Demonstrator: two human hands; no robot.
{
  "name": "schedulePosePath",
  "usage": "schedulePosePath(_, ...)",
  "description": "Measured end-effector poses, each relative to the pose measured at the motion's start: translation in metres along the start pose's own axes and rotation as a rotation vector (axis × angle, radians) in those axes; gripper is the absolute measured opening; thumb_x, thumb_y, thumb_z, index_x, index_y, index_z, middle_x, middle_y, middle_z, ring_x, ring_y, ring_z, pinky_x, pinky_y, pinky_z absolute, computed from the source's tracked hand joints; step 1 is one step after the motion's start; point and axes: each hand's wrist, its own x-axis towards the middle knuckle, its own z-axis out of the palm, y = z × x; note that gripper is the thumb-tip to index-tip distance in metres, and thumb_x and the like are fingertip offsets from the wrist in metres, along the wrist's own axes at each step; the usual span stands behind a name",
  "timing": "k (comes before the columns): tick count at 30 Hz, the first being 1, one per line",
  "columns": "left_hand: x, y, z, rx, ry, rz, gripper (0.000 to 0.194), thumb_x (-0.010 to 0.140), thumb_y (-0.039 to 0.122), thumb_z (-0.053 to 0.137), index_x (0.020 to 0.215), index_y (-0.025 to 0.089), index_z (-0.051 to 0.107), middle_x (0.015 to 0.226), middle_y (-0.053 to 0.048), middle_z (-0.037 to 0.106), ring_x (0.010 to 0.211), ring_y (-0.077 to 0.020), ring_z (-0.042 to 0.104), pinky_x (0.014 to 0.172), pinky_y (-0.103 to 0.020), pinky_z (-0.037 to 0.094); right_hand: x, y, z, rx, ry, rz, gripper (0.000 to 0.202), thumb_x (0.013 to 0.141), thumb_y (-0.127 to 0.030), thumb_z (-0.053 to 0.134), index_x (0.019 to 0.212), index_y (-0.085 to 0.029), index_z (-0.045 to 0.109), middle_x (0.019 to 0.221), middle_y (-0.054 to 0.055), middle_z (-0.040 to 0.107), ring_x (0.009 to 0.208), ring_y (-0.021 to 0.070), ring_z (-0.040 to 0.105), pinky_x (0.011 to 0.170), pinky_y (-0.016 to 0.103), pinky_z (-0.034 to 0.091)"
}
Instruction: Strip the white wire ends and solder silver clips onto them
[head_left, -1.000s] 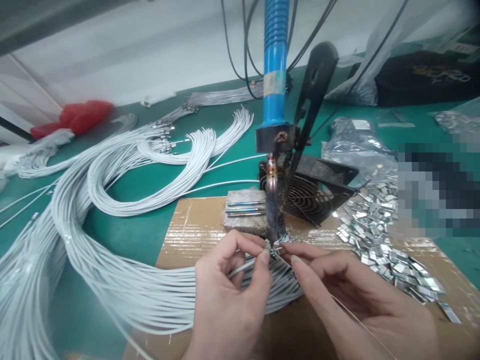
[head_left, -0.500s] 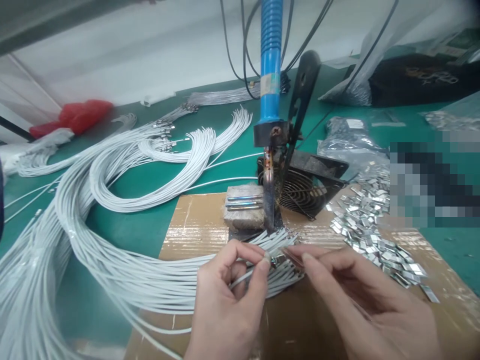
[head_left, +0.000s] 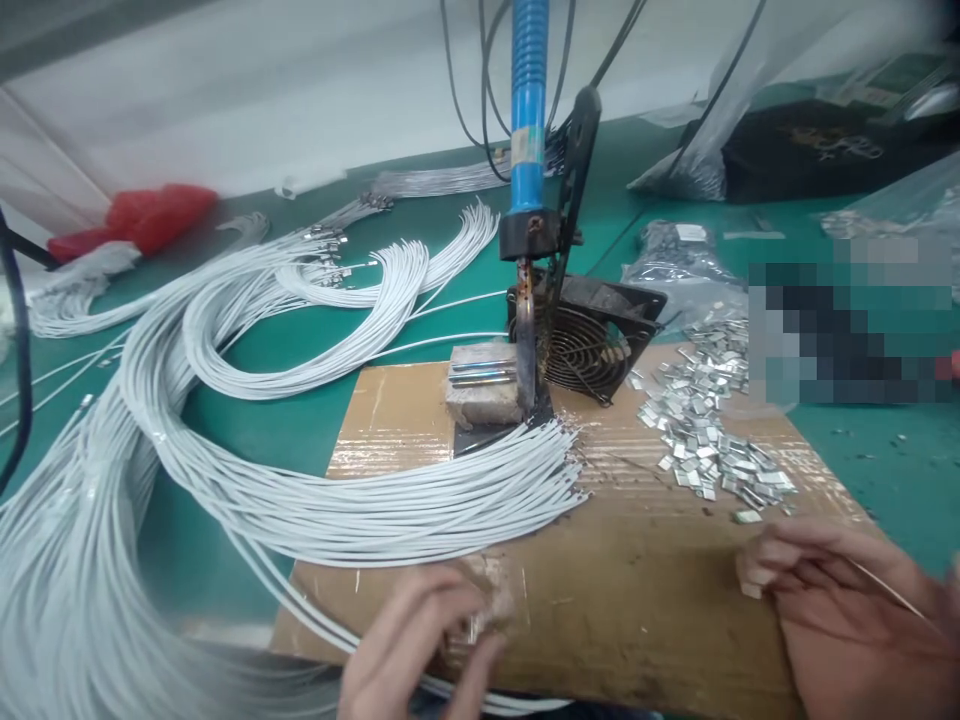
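Note:
My left hand (head_left: 416, 645) is low over the front of the cardboard sheet (head_left: 637, 610), thumb and fingers apart, nothing held. A patch of clear tape (head_left: 495, 595) shows beside its fingertips. My right hand (head_left: 832, 590) is at the right side of the cardboard, fingers pinched together. A thin pale wire (head_left: 889, 588) runs along its palm; its tip is not clear. Behind the left hand lies a bundle of white cables (head_left: 420, 510), their ends fanned out on the cardboard. Above those ends stands a blue-handled soldering iron (head_left: 529, 150), tip down beside a grey block (head_left: 484, 385).
A pile of small silvery metal pieces (head_left: 705, 430) spreads at the right of the cardboard. A black fan (head_left: 585, 340) leans behind the iron. More looped white cables (head_left: 300, 380) cover the green table (head_left: 247, 450) at left. Plastic bags (head_left: 682, 265) lie at the back right.
Both hands have left the cable ends. My left hand has come down toward the front and opened; my right hand has moved right. The view has shifted slightly.

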Motion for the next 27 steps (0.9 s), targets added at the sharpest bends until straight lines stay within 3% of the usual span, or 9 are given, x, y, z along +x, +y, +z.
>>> schedulePosePath(2,0.004,-0.004,-0.011,0.213,0.103,0.026,0.031,0.09,0.003,0.066,0.114,0.023,0.066,0.107,-0.006,0.062,0.087,-0.0159,0.063,0.08,-0.025,0.05,-0.007,-0.004,0.011,-0.049,0.008,0.013,0.05,0.094,-0.055,0.06,0.064,-0.021,0.081,0.067,0.011,0.07,0.06,0.0187,0.062,0.057,0.03,0.053)
schedulePosePath(6,0.013,-0.012,-0.026,0.412,0.088,0.135,0.031,0.092,0.0,0.063,0.114,0.021,0.068,0.109,-0.007,0.058,0.1,-0.0194,0.063,0.089,-0.029,0.05,-0.012,-0.007,0.024,-0.06,0.018,-0.014,0.043,0.094,-0.047,0.061,0.066,-0.022,0.081,0.075,0.012,0.072,0.062,0.0211,0.06,0.058,0.037,0.05)
schedulePosePath(12,0.01,-0.017,-0.026,0.419,0.072,0.172,0.037,0.091,0.0,0.063,0.119,0.023,0.069,0.113,-0.008,0.061,0.1,-0.0218,0.066,0.088,-0.032,0.054,-0.012,-0.003,0.021,-0.047,-0.004,-0.025,0.041,0.096,-0.045,0.062,0.069,-0.02,0.079,0.075,0.008,0.071,0.063,0.0179,0.06,0.058,0.031,0.051)
schedulePosePath(19,0.006,-0.017,-0.025,0.449,-0.059,0.205,0.045,0.093,0.0,0.06,0.13,0.025,0.065,0.123,-0.011,0.054,0.104,-0.0246,0.061,0.09,-0.039,0.051,-0.015,-0.001,0.021,-0.056,-0.038,-0.056,0.038,0.098,-0.043,0.063,0.074,-0.019,0.079,0.081,0.007,0.074,0.066,0.0167,0.062,0.061,0.029,0.052)
schedulePosePath(27,0.008,-0.01,-0.019,0.441,-0.021,0.22,0.042,0.093,-0.001,0.061,0.131,0.018,0.06,0.119,-0.011,0.056,0.106,-0.0243,0.059,0.095,-0.038,0.049,-0.02,-0.003,0.019,-0.085,-0.112,-0.079,0.036,0.1,-0.04,0.062,0.076,-0.02,0.08,0.081,0.006,0.072,0.068,0.0172,0.064,0.062,0.028,0.055)
